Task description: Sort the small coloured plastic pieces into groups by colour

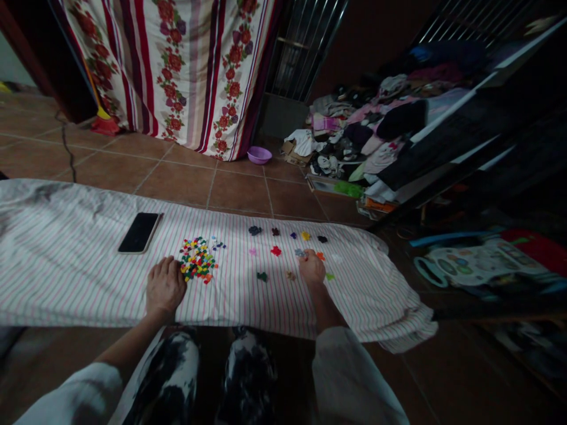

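My left hand [166, 287] rests on the striped cloth, its fingers loosely bent, against the left side of a mixed pile of small colourful pieces [198, 260]. My right hand [312, 270] reaches to a small grey-blue cluster [300, 252], fingertips pressed together over it; whatever is between them is too small to make out. Around it lie single-colour clusters: orange [320, 256], red [275, 251], yellow [305, 235], tan [290, 275], light green [329, 276] and white [337, 258]. A dark green cluster [262, 276] and a pink one [253, 251] sit further left.
A phone [140, 232] lies left of the pile on the striped cloth [80, 254]. Beyond the cloth's far edge are a tiled floor, a purple basin [259, 154] and a floral curtain [190, 71]. Clothes [354, 124] are heaped at the back right.
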`<state>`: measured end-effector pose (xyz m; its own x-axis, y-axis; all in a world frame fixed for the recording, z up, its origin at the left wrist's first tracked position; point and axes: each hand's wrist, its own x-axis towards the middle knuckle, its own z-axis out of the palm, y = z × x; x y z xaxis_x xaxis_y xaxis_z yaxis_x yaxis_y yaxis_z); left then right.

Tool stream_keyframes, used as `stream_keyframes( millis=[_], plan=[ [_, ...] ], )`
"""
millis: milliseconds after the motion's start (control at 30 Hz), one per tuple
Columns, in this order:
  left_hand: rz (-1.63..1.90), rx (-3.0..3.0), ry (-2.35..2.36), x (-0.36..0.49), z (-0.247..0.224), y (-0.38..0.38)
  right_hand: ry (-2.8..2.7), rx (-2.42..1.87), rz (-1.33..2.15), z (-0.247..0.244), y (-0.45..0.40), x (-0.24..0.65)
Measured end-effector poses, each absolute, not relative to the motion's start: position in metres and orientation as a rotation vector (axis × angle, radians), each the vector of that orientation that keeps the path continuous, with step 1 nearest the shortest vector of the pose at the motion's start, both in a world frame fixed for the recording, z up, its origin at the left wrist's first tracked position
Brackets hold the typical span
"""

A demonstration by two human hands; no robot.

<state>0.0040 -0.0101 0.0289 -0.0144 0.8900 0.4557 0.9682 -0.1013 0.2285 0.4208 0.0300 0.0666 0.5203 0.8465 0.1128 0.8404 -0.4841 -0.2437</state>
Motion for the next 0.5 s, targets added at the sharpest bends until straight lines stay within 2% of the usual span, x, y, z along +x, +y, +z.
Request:
stream_keyframes(
  millis=[233, 500],
  plan=[
    [-0.788, -2.100, -2.019, 0.004, 0.028, -0.009, -1.436, -2.313, -0.031, 0.073, 0.033, 0.395],
    [-0.774, -2.065, -2.006, 0.004, 0.027, -0.009, -1.762, -1.739, 0.247, 0.051, 0.040, 0.302]
  ],
)
